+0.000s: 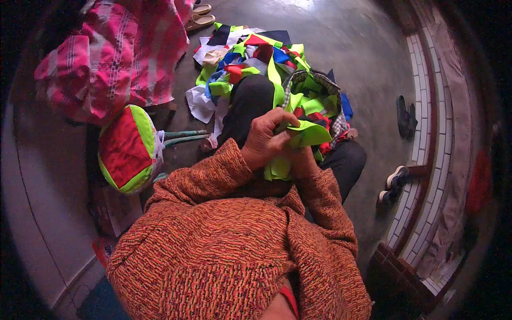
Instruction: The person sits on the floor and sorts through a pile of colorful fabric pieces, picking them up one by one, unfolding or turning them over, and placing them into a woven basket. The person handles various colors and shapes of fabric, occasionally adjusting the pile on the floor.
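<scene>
My left hand pinches a neon yellow-green fabric piece, its thumb and fingers closed at the cloth's left end. Just below and right of it, my right hand is closed on the same cloth from underneath; most of its fingers are hidden behind the fabric and the left hand. More yellow-green cloth hangs below the hands over my lap. Right behind the hands, a bag with a black-and-white checked edge holds yellow-green and red scraps.
A heap of fabric scraps in several colours lies on the grey floor ahead. To the left stand a stool with a red and green cushion and a pink checked cloth. Shoes and a white-tiled step line the right.
</scene>
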Demonstrator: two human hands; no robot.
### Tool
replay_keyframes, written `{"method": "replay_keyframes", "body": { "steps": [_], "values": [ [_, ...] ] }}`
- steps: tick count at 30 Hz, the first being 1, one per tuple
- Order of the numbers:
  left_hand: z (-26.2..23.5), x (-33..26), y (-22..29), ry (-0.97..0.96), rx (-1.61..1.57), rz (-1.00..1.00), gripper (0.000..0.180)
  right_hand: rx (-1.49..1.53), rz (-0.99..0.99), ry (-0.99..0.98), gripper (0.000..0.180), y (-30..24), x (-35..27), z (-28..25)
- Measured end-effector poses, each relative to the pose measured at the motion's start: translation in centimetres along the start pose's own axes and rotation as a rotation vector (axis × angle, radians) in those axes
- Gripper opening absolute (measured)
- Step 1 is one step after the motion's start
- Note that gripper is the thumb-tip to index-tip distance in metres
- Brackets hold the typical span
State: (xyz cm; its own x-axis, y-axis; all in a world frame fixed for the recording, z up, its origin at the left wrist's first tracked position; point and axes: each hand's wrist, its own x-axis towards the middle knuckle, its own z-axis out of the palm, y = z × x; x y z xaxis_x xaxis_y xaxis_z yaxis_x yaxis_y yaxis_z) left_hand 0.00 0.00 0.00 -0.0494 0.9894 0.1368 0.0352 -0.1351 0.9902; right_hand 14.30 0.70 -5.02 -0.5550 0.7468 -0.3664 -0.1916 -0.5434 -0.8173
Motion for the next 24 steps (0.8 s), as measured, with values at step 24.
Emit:
{"method": "replay_keyframes", "body": {
  "steps": [24],
  "values": [
    [1.6, 4.5, -8.5, -0.527, 0.682, 0.112, 0.021, 0.593, -0.285, -0.647, 0.024, -6.3, -4.8, -7.5]
  ]
}}
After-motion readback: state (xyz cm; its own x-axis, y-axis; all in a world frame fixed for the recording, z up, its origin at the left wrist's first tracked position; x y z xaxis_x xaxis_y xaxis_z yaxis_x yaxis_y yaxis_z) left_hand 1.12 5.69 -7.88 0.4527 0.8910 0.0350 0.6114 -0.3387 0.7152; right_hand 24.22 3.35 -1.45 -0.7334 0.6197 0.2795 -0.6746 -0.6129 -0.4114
